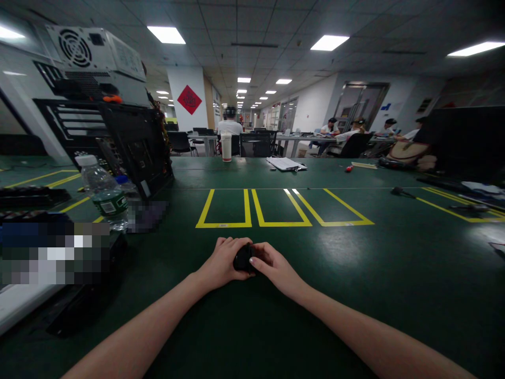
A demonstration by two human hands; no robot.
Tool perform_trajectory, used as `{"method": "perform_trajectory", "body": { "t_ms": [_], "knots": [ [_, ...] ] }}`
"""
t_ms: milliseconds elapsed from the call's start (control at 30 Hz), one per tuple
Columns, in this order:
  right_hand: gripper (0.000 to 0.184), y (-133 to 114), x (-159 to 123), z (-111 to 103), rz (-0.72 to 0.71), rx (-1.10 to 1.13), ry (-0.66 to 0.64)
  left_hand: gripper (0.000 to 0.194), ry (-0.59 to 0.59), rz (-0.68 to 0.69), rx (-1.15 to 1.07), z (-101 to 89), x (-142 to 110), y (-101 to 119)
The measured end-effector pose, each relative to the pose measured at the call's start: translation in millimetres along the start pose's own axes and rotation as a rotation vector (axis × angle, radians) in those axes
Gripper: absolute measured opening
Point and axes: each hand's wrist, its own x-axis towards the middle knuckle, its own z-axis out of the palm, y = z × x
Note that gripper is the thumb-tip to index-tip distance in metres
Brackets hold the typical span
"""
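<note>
A small black rounded object sits between my two hands, low over the green table. Its exact kind does not show. My left hand wraps round its left side, with the thumb along the near edge. From the right, my right hand grips it with the thumb on its near face and the fingers behind. Part of the object is hidden by the fingers. Just beyond the hands, yellow tape outlines mark the tabletop.
On the left stand a plastic water bottle and an open black computer case with a power supply on top. Farther back are a white cup and a clipboard. People sit at distant tables.
</note>
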Motion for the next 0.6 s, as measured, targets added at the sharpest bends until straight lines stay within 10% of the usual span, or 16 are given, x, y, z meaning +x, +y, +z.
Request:
{"method": "perform_trajectory", "body": {
  "t_ms": [600],
  "knots": [
    [0.024, 0.9, 0.5, -0.1, -0.009, 0.015, -0.013, 0.058, 0.013, -0.003, 0.035, 0.8, 0.6, 0.3]
  ]
}}
